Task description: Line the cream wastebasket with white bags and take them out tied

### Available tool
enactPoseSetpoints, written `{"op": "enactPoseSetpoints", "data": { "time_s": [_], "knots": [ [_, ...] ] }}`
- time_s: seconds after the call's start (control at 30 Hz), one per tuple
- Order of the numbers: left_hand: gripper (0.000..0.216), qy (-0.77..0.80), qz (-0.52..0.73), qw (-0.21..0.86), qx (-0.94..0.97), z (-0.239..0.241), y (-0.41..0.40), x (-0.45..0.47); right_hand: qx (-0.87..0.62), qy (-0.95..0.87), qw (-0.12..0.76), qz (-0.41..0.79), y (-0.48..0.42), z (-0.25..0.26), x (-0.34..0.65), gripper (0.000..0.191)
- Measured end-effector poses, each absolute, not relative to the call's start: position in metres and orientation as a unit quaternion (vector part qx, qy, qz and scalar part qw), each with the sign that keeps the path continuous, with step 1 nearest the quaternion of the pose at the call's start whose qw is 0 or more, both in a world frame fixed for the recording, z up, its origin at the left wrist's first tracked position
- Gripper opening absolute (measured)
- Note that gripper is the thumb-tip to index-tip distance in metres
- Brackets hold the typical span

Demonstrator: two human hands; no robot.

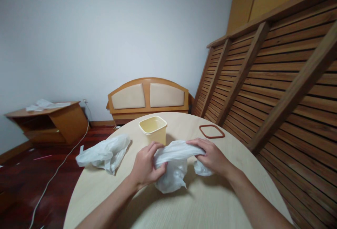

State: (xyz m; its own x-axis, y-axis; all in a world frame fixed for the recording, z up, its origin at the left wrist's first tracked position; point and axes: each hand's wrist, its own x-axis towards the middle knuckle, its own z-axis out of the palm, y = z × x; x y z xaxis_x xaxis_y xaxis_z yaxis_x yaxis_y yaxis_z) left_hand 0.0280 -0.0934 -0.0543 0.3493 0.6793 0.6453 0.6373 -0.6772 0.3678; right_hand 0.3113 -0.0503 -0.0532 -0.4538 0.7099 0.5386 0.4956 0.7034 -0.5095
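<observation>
A crumpled white plastic bag [172, 176] is stretched between my two hands above the table. My left hand [147, 166] grips its left end, thumb in front and fingers behind. Its right end is pinched in my right hand [210, 155], and a loose bunch of the bag hangs below that hand. Just behind the bag stands a pale yellow square bin [154, 130], open at the top, its lower front partly hidden by my left hand and the bag. A brown rounded-square ring [212, 131] lies flat beyond my right hand.
Another white plastic bag [107, 153] lies over the left edge of the round table [223, 204]. A slatted wooden frame [263, 81] leans close on the right. A headboard [149, 97] and a low cabinet [63, 123] stand behind; a cable [56, 176] crosses the floor.
</observation>
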Motion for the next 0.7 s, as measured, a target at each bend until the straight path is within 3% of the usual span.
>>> {"op": "enactPoseSetpoints", "data": {
  "time_s": [0.17,0.37,0.57,0.7],
  "knots": [
    [0.060,0.399,0.361,0.030,0.842,-0.071,-0.093,0.038,-0.431,-0.861,0.252,0.094,-0.034,-0.064,0.339,0.075],
    [0.073,0.385,0.249,0.008,0.889,-0.087,-0.099,0.053,-0.424,-0.880,0.179,0.120,-0.036,-0.075,0.335,0.093],
    [0.040,0.345,0.193,-0.003,0.918,-0.087,-0.102,0.063,-0.374,-0.897,0.133,0.192,-0.051,-0.081,0.299,0.110],
    [0.016,0.386,0.146,-0.039,0.910,-0.082,-0.101,0.062,-0.366,-0.899,0.141,0.197,-0.055,-0.085,0.287,0.094]
  ]
}}
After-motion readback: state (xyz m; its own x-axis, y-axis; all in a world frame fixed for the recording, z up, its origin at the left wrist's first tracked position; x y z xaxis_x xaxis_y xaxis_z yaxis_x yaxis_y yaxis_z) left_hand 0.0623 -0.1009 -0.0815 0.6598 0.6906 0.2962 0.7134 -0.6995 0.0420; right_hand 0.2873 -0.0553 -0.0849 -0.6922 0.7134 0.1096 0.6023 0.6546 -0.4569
